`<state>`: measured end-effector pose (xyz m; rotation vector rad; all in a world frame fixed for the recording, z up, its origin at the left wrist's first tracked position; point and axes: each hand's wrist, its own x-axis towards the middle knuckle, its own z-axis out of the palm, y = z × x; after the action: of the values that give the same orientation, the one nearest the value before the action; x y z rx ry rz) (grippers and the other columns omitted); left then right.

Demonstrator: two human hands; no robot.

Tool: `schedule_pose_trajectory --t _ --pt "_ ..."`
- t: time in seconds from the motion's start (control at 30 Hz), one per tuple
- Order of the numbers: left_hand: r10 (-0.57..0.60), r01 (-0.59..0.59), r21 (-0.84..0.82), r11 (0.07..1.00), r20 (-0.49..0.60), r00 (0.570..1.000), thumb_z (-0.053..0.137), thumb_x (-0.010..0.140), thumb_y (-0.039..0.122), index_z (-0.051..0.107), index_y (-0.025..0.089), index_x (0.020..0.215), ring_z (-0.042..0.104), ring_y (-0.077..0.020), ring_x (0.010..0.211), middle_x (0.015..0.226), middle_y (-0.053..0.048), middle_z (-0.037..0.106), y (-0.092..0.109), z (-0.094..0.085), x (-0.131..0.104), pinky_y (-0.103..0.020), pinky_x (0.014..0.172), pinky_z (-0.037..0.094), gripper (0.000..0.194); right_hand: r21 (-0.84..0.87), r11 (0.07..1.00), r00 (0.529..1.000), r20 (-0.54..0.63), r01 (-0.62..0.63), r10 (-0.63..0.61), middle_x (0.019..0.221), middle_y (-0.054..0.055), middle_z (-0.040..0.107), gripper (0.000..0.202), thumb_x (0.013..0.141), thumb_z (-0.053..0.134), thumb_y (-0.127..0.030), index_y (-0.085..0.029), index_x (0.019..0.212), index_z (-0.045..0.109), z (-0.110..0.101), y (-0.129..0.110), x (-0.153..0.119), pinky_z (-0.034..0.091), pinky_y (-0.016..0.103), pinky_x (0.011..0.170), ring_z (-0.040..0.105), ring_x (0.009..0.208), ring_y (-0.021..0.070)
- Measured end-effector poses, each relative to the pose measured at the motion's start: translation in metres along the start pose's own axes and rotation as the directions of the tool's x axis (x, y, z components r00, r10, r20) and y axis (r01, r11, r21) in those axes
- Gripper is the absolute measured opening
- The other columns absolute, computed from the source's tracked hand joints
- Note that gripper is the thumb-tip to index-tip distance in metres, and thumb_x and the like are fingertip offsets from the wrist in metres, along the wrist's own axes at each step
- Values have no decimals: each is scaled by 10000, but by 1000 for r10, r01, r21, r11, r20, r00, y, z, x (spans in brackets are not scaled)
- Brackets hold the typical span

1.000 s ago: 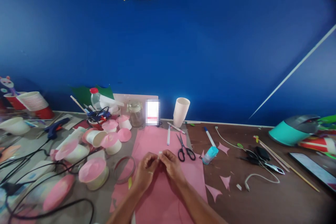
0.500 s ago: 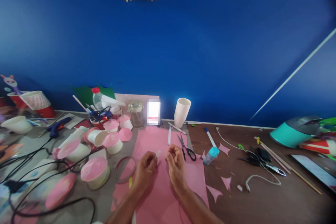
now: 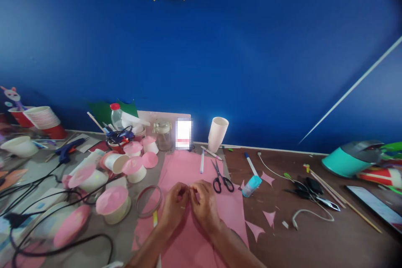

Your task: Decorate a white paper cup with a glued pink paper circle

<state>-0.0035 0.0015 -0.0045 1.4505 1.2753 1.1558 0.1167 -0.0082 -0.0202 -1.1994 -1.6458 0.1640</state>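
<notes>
My left hand point(image 3: 176, 205) and my right hand point(image 3: 204, 205) meet over a pink paper sheet point(image 3: 176, 167), both with fingers pinched. Between the touching fingertips shows a trace of a small pale piece, mostly hidden. Black-handled scissors point(image 3: 217, 171) lie on the paper just beyond my right hand, beside a slim white pen point(image 3: 202, 161). To the left of my left hand rests a grey ring point(image 3: 138, 203), like a tape roll, partly over pink paper.
Pink-topped paper cups point(image 3: 117, 209) and black cables point(image 3: 103, 235) crowd the left. A white cup stack point(image 3: 218, 134) and a glass jar point(image 3: 163, 136) stand at the back. Rightward lie a blue-capped glue bottle point(image 3: 251, 187), pink scraps point(image 3: 255, 230), a white cable point(image 3: 314, 212) and a phone point(image 3: 373, 203).
My right hand has moved left and its fingertips now meet those of my left hand. The pale piece, which stuck out from my left fingertips, is now mostly covered.
</notes>
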Motion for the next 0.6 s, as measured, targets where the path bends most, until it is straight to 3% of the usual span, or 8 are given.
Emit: schedule_pose_trajectory --t 0.27,0.4,0.6 --pt "23 -25 51 998 28 999 586 776 320 614 179 693 526 -162 639 680 -28 630 0 -3 -1 -251 597 393 166 -2 1000 998 67 -15 15 703 40 634 186 870 494 -129 -215 739 593 -1 4 3 399 327 679 565 689 202" --pt "33 -34 103 994 16 999 580 775 302 625 181 711 554 -175 667 708 -37 649 2 -3 -1 -258 615 408 144 129 977 984 76 -172 163 694 38 639 168 836 522 -137 -213 710 602 1 4 3 395 297 627 573 662 192" --pt "36 -39 134 990 23 999 527 798 304 606 187 700 569 -189 675 709 -44 641 5 -3 -1 -276 628 426 171 301 864 915 132 -404 382 695 29 664 142 817 565 -219 -202 688 623 2 0 5 427 253 588 614 653 177"
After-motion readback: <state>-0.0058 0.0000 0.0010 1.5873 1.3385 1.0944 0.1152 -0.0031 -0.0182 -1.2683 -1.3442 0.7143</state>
